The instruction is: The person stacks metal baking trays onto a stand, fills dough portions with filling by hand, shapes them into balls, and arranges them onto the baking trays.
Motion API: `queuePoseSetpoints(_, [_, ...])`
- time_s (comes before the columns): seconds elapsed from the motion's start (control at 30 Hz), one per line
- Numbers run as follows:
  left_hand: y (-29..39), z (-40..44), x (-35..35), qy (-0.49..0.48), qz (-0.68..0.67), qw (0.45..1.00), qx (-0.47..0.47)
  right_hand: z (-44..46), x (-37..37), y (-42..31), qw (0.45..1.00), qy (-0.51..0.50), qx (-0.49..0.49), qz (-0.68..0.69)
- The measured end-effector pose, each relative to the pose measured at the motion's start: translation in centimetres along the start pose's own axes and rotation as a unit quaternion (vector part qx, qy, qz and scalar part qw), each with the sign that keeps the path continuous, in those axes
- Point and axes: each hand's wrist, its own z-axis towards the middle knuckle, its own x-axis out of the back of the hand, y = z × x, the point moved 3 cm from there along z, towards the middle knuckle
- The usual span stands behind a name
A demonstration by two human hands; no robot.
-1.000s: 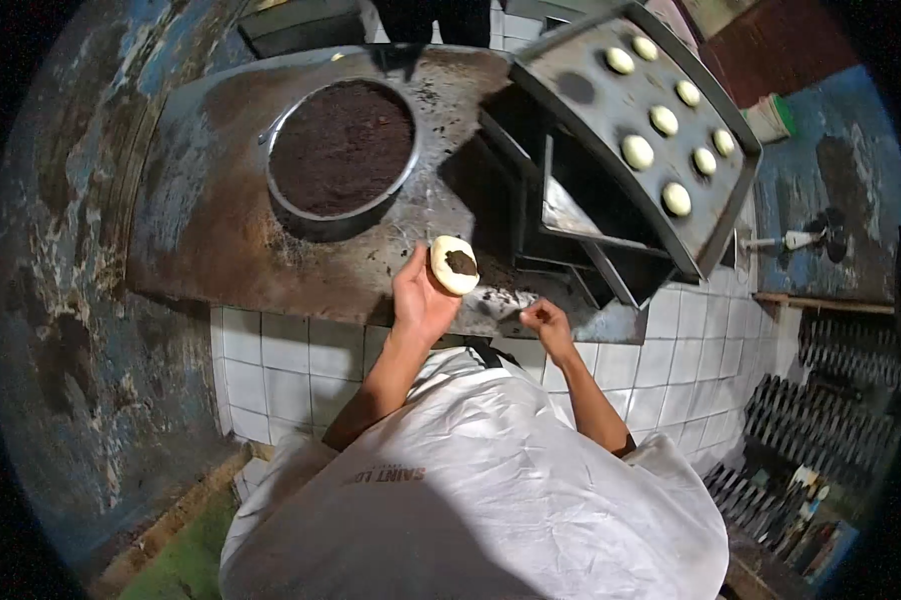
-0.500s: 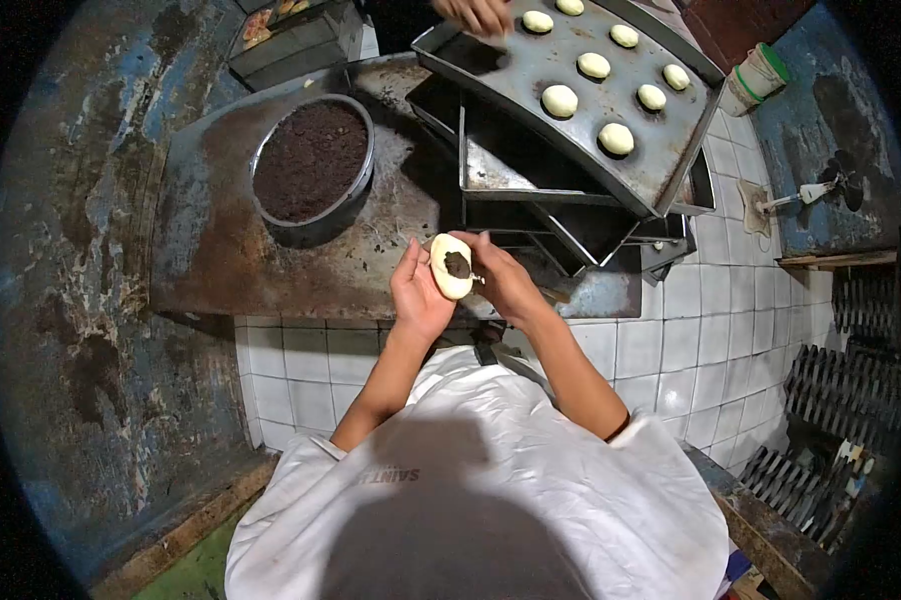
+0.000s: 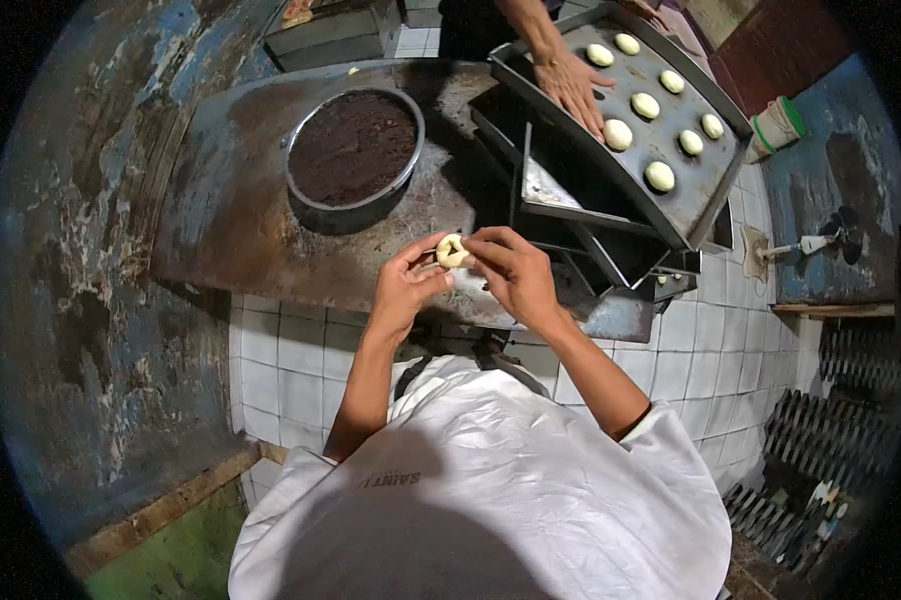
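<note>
Between my two hands, above the table's front edge, is a small piece of pale dough (image 3: 451, 250) with dark filling showing in a gap at its middle. My left hand (image 3: 407, 283) grips its left side with fingers and thumb. On the opposite side, my right hand (image 3: 516, 272) pinches the dough's edge. A round metal pan (image 3: 418, 150) of dark brown crumbly filling (image 3: 354, 150) stands on the table, ahead and to the left of my hands.
A metal tray (image 3: 706, 195) with several dough balls (image 3: 646, 106) lies atop stacked trays (image 3: 581, 205) at the right. Another person's hand (image 3: 569, 90) rests on that tray. The worn table (image 3: 241, 200) lies beneath; a white bucket (image 3: 779, 125) stands at far right.
The dough, earlier lying flat and opened on my left palm, is now gathered around its filling, with both hands' fingers on it. The other person's hand has reached farther onto the tray.
</note>
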Motion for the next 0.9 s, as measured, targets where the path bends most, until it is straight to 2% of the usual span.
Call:
queuePoseSetpoints(0.03, [0.5,-0.1,0.6,0.003,-0.03,1.0,-0.004,0.4,-0.3,-1.2,0.999,0.05,0.0,0.02])
queuePoseSetpoints(0.07, [0.7,0.1,1.2,0.006,-0.036,0.999,-0.01,0.8,-1.1,-2.1,0.999,0.044,0.006,0.015])
queuePoseSetpoints(0.13, [1.1,0.5,2.8,0.081,-0.035,0.993,-0.072,1.7,-2.5,-3.7,0.997,0.043,0.002,0.059])
queuePoseSetpoints(0.2, [1.8,1.1,3.6,0.125,-0.089,0.982,-0.107,2.8,-3.9,-6.2,0.997,0.057,0.035,0.046])
queuePoseSetpoints(0.27, [3.0,1.0,4.0,0.159,-0.233,0.947,-0.152,3.6,-5.3,-7.8,0.995,0.056,0.041,-0.066])
queuePoseSetpoints(0.3, [3.3,1.2,4.3,0.163,-0.237,0.946,-0.148,4.1,-5.6,-8.1,0.995,0.024,0.053,-0.077])
queuePoseSetpoints(0.33, [3.7,1.2,4.5,0.162,-0.243,0.945,-0.149,4.6,-5.8,-8.4,0.995,0.022,0.054,-0.083])
queuePoseSetpoints(0.4, [4.7,0.7,4.6,0.068,-0.298,0.94,-0.153,5.4,-6.3,-8.8,0.997,0.025,0.014,-0.074])
queuePoseSetpoints(0.47, [5.7,-0.2,4.8,0.049,-0.305,0.939,-0.149,6.0,-5.9,-10.6,0.973,0.135,0.118,-0.147])
queuePoseSetpoints(0.57, [7.7,-1.1,5.0,-0.067,-0.308,0.933,-0.173,7.0,-6.5,-11.1,0.983,0.175,-0.012,0.048])
queuePoseSetpoints(0.6, [7.9,-1.0,5.3,-0.073,-0.309,0.933,-0.17,7.1,-7.0,-11.1,0.982,0.18,-0.014,0.045])
queuePoseSetpoints(0.67, [8.1,-1.0,5.6,-0.063,-0.277,0.943,-0.172,7.1,-8.5,-10.4,0.955,0.101,-0.126,0.248])
queuePoseSetpoints(0.7, [8.1,-0.7,6.0,-0.042,-0.284,0.945,-0.158,6.8,-8.8,-10.5,0.968,0.128,-0.124,0.178])
queuePoseSetpoints(0.8, [7.3,0.7,7.6,-0.027,-0.322,0.941,-0.098,6.7,-10.5,-11.3,0.956,0.204,-0.095,0.191])
queuePoseSetpoints(0.83, [7.6,0.6,7.8,-0.004,-0.329,0.94,-0.094,6.7,-10.5,-11.9,0.969,0.192,-0.085,0.131])
queuePoseSetpoints(0.9, [7.7,1.1,8.9,-0.01,-0.332,0.938,-0.102,6.8,-10.8,-14.0,0.976,0.175,-0.055,0.118])
